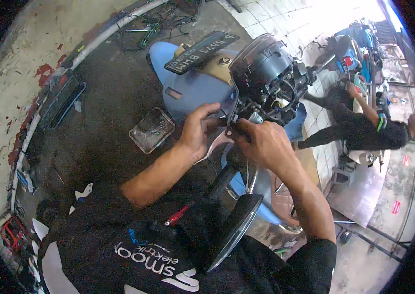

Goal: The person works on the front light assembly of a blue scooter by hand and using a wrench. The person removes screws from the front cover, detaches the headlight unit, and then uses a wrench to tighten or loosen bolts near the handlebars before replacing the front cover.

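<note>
Both my hands are at the handlebar of a light blue scooter (193, 93), beside its exposed black headlamp housing (261, 63) and loose wiring (283, 95). My left hand (196, 131) has its fingers curled and thumb raised beside the lever mount; what it grips is hidden. A pale brake lever (219, 141) runs between my hands. Closed at the lever's pivot, my right hand (266, 142) pinches something small that its own fingers cover. A round-edged mirror (237, 230) on a thin stem sticks out towards my torso, below my right hand.
A clear plastic tray (152, 130) with small parts lies on the dark floor left of the scooter. The number plate (201, 51) juts out at the front. Cables and tools (151, 32) lie by the wall. At right, another person (369, 127) bends beside other scooters.
</note>
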### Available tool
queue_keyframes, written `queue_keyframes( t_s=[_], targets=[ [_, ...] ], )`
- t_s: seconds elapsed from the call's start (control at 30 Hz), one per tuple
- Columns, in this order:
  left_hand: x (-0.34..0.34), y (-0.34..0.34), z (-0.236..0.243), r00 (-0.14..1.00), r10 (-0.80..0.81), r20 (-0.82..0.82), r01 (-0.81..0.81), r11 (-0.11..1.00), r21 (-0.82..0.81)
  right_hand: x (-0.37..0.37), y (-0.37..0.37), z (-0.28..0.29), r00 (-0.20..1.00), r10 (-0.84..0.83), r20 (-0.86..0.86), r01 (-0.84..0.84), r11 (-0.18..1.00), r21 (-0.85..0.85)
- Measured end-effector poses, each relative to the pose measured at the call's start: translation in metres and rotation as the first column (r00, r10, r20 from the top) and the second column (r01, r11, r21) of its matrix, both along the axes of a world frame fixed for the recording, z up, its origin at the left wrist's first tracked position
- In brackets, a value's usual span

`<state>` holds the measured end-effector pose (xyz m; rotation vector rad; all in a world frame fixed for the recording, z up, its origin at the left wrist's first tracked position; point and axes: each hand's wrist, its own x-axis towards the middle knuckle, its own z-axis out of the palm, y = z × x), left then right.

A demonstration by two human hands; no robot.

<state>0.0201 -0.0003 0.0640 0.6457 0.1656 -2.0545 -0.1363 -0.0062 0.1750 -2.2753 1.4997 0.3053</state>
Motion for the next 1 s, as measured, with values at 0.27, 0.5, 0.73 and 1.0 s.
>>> queue_keyframes(
  t_s=[0.27,0.5,0.73,1.0],
  targets=[
    [-0.009,0.005,-0.007,0.95,0.007,0.312,0.053,0.982,-0.183,-0.012,0.006,-0.007,0.993,-0.096,0.068,0.094,0.995,0.03],
    [-0.016,0.015,-0.005,0.905,0.047,0.423,0.056,0.972,-0.227,-0.058,0.009,-0.015,0.525,-0.561,0.639,0.575,0.788,0.22],
    [-0.027,0.021,0.001,0.788,0.091,0.609,0.032,0.982,-0.188,-0.09,-0.004,-0.025,0.975,-0.115,0.19,0.155,0.965,-0.212],
    [-0.025,0.028,-0.001,0.707,0.163,0.688,-0.001,0.973,-0.23,-0.076,-0.083,0.065,0.857,0.235,0.458,-0.217,0.972,-0.093]
  ],
)
